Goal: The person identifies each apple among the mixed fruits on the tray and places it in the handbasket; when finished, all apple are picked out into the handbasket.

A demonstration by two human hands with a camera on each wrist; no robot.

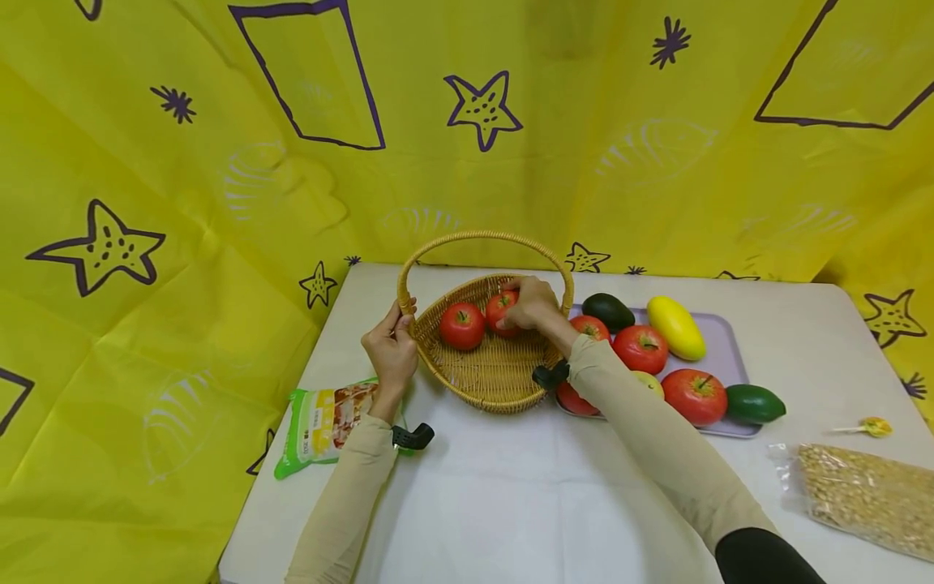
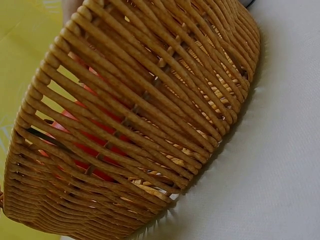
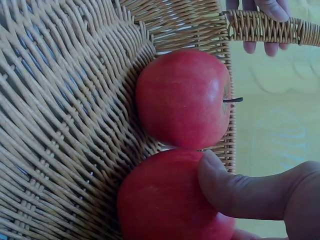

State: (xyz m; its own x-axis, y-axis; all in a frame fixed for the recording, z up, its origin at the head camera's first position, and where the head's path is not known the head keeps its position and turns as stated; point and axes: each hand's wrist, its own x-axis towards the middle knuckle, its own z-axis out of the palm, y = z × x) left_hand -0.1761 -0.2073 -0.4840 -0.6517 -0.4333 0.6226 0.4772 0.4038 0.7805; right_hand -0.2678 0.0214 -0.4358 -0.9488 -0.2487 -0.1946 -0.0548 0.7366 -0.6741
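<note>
The basket [image 1: 503, 381] stands on the white table [image 1: 496, 503], its handle [image 1: 485, 234] arching up over it. The left hand [image 1: 392, 345] grips the foot of the handle at the basket's left side, fingers wrapped round it. The right hand [image 1: 535, 302] reaches in over the basket's right side and grips a red apple [image 1: 500, 312], thumb pressed against its skin; whether that apple bears on the wicker I can't tell. A second apple [image 1: 462, 327] sits inside the basket, just beside the held one, stem up. Right of the basket is a lilac tray [image 1: 721, 349] with more red apples [image 1: 695, 397], a dark avocado [image 1: 608, 311], a yellow mango [image 1: 676, 328], a green fruit [image 1: 755, 403] and a pale one [image 1: 648, 383] partly behind the right sleeve [image 1: 649, 430]. Well right of the basket lie a lollipop [image 1: 874, 427] and, nearer the person, a bag of grain [image 1: 868, 495]. Left of the basket is a green packet [image 1: 321, 426], partly covered by the left arm. Behind the basket hangs a yellow cloth [image 1: 540, 178].
</note>
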